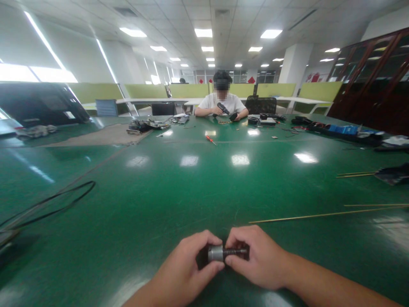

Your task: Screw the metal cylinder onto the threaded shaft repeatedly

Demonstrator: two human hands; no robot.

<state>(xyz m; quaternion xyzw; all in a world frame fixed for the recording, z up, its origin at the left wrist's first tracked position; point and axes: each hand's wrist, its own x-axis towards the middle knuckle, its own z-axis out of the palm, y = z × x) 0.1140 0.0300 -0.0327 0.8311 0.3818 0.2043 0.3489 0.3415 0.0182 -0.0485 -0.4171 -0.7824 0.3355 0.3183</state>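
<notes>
Head view. At 6 o'clock, low on the glossy green tabletop, one left hand and one right hand meet. The left fingers pinch one short silver metal cylinder. The right fingers pinch the one dark threaded rod projecting from its right end. One looped black cable lies at 9 o'clock, two thin yellow rods at 3 o'clock, and one red-handled screwdriver at 12 o'clock, before one seated person in a white shirt.
</notes>
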